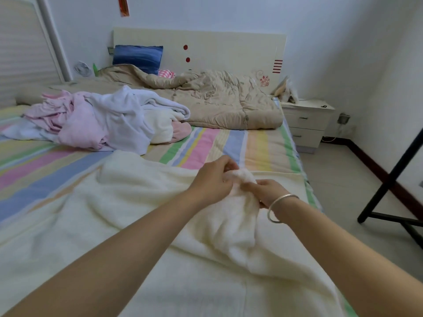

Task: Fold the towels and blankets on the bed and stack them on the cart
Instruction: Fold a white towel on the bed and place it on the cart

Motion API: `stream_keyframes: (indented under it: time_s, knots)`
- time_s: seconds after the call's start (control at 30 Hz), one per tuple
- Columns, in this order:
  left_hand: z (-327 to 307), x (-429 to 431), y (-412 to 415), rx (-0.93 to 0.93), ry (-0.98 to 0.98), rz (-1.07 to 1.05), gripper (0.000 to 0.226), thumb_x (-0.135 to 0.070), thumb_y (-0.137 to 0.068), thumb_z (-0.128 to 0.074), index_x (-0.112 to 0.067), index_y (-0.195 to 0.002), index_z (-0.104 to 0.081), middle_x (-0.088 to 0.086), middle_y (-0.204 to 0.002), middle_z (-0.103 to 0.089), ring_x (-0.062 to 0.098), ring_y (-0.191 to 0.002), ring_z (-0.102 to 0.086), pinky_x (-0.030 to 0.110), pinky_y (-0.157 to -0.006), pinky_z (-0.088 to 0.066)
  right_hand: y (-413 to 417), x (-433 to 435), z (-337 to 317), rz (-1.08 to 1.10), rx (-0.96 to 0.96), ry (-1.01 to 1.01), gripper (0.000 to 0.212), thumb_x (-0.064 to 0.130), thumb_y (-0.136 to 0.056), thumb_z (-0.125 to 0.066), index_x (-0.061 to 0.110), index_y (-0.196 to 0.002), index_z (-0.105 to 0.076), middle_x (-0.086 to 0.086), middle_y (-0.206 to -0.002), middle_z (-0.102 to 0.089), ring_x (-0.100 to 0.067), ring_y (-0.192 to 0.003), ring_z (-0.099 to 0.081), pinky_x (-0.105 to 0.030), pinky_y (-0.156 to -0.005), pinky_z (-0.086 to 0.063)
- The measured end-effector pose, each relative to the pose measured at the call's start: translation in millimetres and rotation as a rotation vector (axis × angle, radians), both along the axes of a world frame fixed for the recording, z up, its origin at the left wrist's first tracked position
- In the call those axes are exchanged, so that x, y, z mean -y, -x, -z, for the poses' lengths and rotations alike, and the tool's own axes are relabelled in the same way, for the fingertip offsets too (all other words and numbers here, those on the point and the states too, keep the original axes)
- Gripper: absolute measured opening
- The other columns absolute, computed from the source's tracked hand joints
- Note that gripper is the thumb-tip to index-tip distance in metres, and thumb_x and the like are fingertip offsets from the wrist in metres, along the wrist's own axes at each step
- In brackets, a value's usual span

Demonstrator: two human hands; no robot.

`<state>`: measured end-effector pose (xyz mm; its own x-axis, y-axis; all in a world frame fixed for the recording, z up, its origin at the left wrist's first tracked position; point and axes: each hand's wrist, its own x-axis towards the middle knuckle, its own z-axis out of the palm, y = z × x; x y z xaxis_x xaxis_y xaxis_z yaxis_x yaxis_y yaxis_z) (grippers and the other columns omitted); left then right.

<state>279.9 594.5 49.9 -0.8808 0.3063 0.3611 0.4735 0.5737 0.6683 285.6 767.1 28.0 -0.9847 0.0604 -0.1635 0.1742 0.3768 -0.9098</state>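
A large cream blanket (114, 213) lies spread over the near part of the striped bed (206, 145). One bunched corner of it is lifted at the bed's right side. My left hand (211, 178) grips that corner from the left, and my right hand (269, 191), with a silver bangle on the wrist, pinches the same bunch from the right. A heap of pink and white towels (103, 120) lies further back on the left of the bed. No cart is in view.
A beige quilt (217, 99) is crumpled at the head of the bed, with a blue pillow (137, 57) against the headboard. A white nightstand (306, 120) stands to the right. A black frame (389, 184) stands on the tiled floor at right.
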Motion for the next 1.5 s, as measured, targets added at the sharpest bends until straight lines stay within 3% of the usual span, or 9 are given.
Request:
stream_keyframes:
  time_s: [0.2,0.43,0.57,0.77,1.03,1.13,1.23,1.33,1.5]
  knots:
    - [32,-38,35,0.094,0.588,0.018,0.04,-0.031,-0.098,-0.044,-0.027,-0.137,-0.046,0.0,-0.138,-0.052,0.025,-0.127,-0.046,0.036,-0.103,-0.034,10,-78,-4,0.346,-0.053,-0.063,0.025,0.022,-0.087,-0.061,-0.002,-0.092,-0.067,-0.011,-0.08,-0.06,-0.023,-0.069,-0.054,-0.032,-0.067,-0.044]
    - [64,-61,88,0.355,0.515,0.082,0.043,-0.04,-0.103,-0.028,-0.017,-0.123,-0.059,0.003,-0.134,-0.056,0.024,-0.119,-0.052,0.04,-0.103,-0.04,34,-99,17,0.207,0.253,0.415,0.052,0.063,-0.08,-0.062,0.013,-0.094,-0.066,-0.008,-0.087,-0.069,-0.028,-0.08,-0.067,-0.036,-0.074,-0.056]
    - [67,-57,119,0.229,0.518,-0.043,0.028,-0.024,-0.098,-0.045,-0.019,-0.121,-0.059,0.001,-0.127,-0.056,0.022,-0.114,-0.055,0.035,-0.097,-0.045,56,-99,28,0.175,0.307,0.666,0.038,0.041,-0.087,-0.055,0.009,-0.104,-0.063,-0.018,-0.105,-0.065,-0.033,-0.096,-0.064,-0.038,-0.087,-0.051]
    - [81,-35,154,0.211,0.758,0.012,0.019,-0.033,-0.089,-0.062,-0.026,-0.106,-0.062,-0.005,-0.115,-0.057,0.016,-0.106,-0.056,0.032,-0.092,-0.047,66,-102,39,0.009,0.162,0.019,0.021,0.022,-0.092,-0.06,0.003,-0.093,-0.07,-0.008,-0.081,-0.064,-0.014,-0.066,-0.056,-0.018,-0.057,-0.045]
    - [82,-26,175,0.16,0.631,-0.091,0.016,-0.034,-0.09,-0.064,-0.022,-0.083,-0.056,-0.005,-0.088,-0.061,0.019,-0.086,-0.056,0.029,-0.07,-0.041,86,-117,42,0.243,-0.002,0.135,0.012,0.012,-0.088,-0.065,0.009,-0.077,-0.063,-0.008,-0.077,-0.058,-0.021,-0.066,-0.055,-0.022,-0.056,-0.047]
    - [83,-9,189,0.088,0.514,-0.233,0.015,-0.03,-0.091,-0.061,-0.018,-0.084,-0.055,0.0,-0.085,-0.063,0.025,-0.087,-0.059,0.033,-0.072,-0.044,96,-124,41,0.172,0.097,0.065,0.028,0.026,-0.084,-0.071,0.0,-0.092,-0.07,-0.018,-0.094,-0.07,-0.032,-0.084,-0.067,-0.037,-0.08,-0.055]
    - [84,-3,204,0.039,0.641,-0.313,0.014,-0.028,-0.095,-0.054,-0.016,-0.09,-0.048,0.007,-0.092,-0.062,0.029,-0.089,-0.057,0.036,-0.071,-0.043,107,-125,34,0.011,0.159,-0.109,0.027,0.038,-0.086,-0.067,0.013,-0.096,-0.069,-0.003,-0.101,-0.068,-0.017,-0.088,-0.064,-0.028,-0.08,-0.051]
    - [87,-5,216,-0.044,0.783,-0.373,0.006,-0.014,-0.096,-0.045,-0.012,-0.098,-0.04,0.007,-0.085,-0.051,0.032,-0.087,-0.056,0.035,-0.064,-0.036,114,-130,26,-0.111,0.369,-0.227,0.048,0.046,-0.073,-0.073,0.015,-0.109,-0.066,-0.012,-0.11,-0.069,-0.027,-0.096,-0.068,-0.039,-0.087,-0.054]
    - [93,14,226,-0.18,0.984,-0.479,0.014,-0.004,-0.091,-0.045,-0.011,-0.104,-0.044,0.01,-0.092,-0.062,0.031,-0.086,-0.062,0.032,-0.061,-0.033,124,-151,24,-0.097,0.418,-0.102,0.051,0.029,-0.08,-0.074,0.004,-0.122,-0.06,-0.02,-0.107,-0.066,-0.032,-0.088,-0.061,-0.04,-0.077,-0.059]
